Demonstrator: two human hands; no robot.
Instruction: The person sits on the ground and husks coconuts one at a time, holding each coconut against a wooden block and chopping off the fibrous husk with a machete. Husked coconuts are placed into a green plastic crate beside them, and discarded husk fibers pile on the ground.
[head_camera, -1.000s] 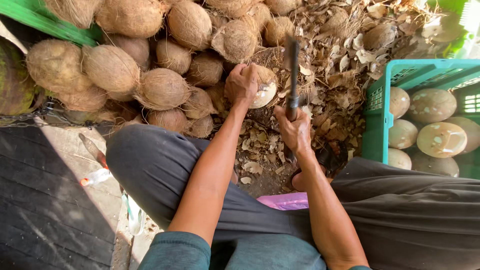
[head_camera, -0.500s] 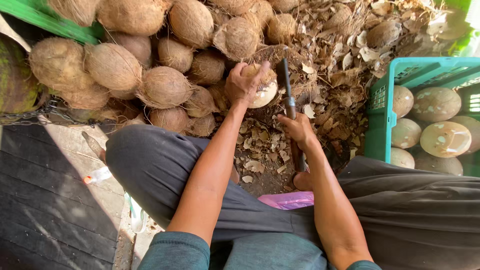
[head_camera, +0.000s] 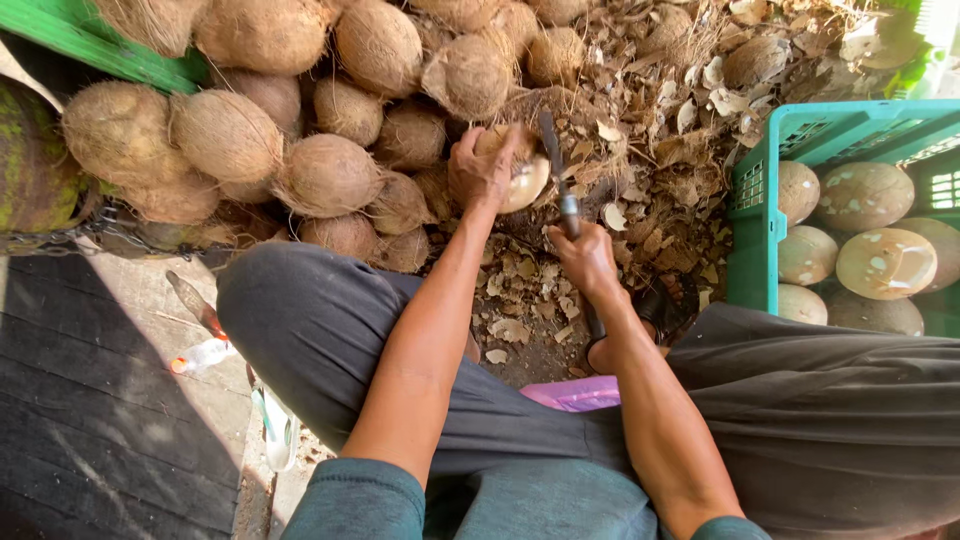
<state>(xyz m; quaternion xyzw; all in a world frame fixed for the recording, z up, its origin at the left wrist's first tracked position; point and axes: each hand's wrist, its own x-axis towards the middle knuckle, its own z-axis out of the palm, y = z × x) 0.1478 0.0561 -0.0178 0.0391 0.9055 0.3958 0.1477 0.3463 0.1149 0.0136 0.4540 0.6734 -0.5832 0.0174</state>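
Coconut pile (head_camera: 300, 140): husked brown nuts heaped at upper left, within reach.
Left hand (head_camera: 482, 165): fingers wrapped over a partly peeled coconut (head_camera: 520, 178) — pinning it on the chip-strewn ground so it cannot roll.
Right hand (head_camera: 585, 260): fist closed round the knife (head_camera: 558, 175) handle; blade's long axis runs away from the person, tip beside the coconut.
Green crate (head_camera: 750, 230): far right, holding peeled nuts.

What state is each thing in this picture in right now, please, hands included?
Left hand: gripping the coconut from above.
Coconut: partly peeled, pale flesh showing, held against the ground.
Right hand: closed on the knife handle.
Knife: blade up, beside the coconut.
Husked coconuts: unpeeled, heaped.
Green crate: open, holding peeled coconuts.
Shell chips: scattered on the ground.
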